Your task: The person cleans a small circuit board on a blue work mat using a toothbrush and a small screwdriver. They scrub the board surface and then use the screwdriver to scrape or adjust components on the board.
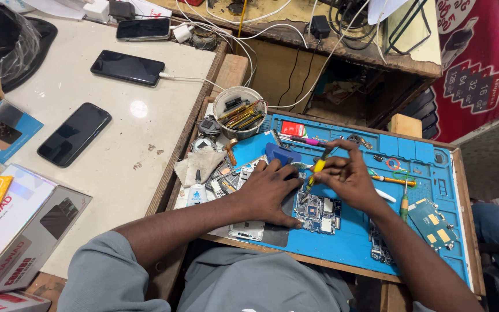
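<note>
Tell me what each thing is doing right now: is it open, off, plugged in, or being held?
Opened phone: back off, circuit boards showing, flat on the blue mat.
Left hand: pressed flat on the opened phone.
Right hand: grip shut on the yellow screwdriver, tip down.
Three black phones: screens dark.
Middle black phone: white cable plugged in.
Round tub: open, full of tools.

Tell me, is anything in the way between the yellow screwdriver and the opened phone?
Nothing visible is. The right hand holds the yellow screwdriver tip-down at the opened phone, and the left hand rests beside it, not across its path.
</note>
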